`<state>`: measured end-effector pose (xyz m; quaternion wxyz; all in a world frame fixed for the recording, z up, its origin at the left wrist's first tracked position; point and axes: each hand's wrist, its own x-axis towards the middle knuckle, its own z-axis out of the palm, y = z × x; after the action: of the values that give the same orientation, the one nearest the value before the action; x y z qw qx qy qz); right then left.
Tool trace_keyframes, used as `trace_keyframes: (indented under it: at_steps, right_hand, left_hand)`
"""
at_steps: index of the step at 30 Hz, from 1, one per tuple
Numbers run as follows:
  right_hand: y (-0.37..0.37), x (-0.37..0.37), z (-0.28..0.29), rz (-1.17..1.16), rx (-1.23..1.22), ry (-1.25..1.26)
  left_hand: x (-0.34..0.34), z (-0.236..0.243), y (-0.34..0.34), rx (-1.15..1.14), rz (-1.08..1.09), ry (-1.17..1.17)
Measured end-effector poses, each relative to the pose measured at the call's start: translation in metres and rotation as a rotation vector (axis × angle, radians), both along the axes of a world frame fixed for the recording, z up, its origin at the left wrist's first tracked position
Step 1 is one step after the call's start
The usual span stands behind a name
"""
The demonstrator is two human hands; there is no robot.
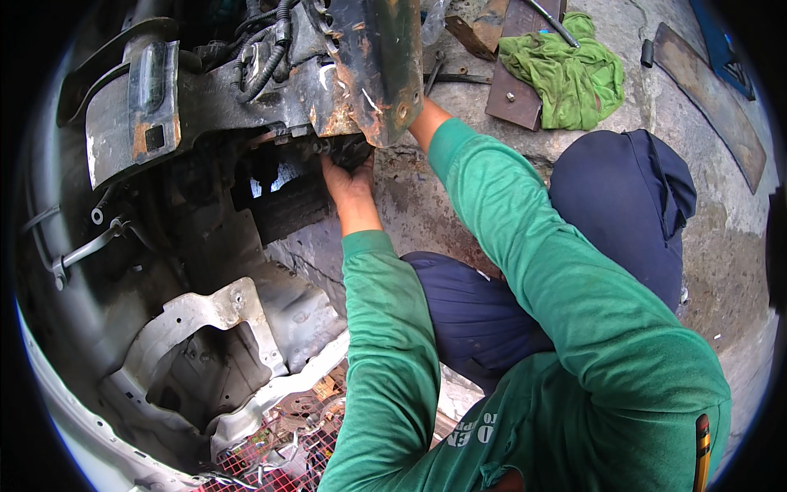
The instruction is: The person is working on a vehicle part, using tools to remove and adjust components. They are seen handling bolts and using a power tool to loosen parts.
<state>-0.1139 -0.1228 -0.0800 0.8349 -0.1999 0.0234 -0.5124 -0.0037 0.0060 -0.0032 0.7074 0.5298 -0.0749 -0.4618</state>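
Note:
My left hand (348, 184) reaches up beneath the vehicle's dark, worn front frame (279, 107), its fingers curled around a dark metal part (348, 149) in the shadowed opening; I cannot make out exactly what they grip. My right hand (426, 121) is behind the rusty black upright bracket (369, 74) at the frame's end, with only the back near the wrist showing and the fingers hidden. Black corrugated hoses (254, 66) run along the top of the frame, left of the bracket.
Lower left is bare sheet-metal bodywork (193, 328) above a red wire grid (279, 435). On the concrete at upper right lie a green cloth (566, 74), brown metal plates (512, 102), a bar (459, 79) and a curved plate (709, 107). My bent knees (615, 205) are beside my arms.

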Motion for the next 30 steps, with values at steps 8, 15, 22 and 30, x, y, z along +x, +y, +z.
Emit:
trace_keyframes:
  at_steps: [8, 15, 22, 30]
  right_hand:
    - [0.000, 0.004, 0.000, -0.002, 0.005, 0.014]
    - [-0.013, 0.002, -0.022, -0.044, -0.013, 0.098]
    - [0.053, -0.017, 0.011, 0.238, 0.159, 0.342]
    - [0.050, -0.015, 0.016, 0.271, 0.008, 0.410]
  left_hand:
    - [0.009, -0.002, 0.002, -0.074, -0.073, 0.067]
    - [0.010, -0.005, 0.000, -0.057, -0.023, 0.074]
    - [0.028, -0.009, 0.024, 0.007, 0.085, -0.039]
    - [0.007, -0.007, 0.002, -0.036, 0.017, 0.019]
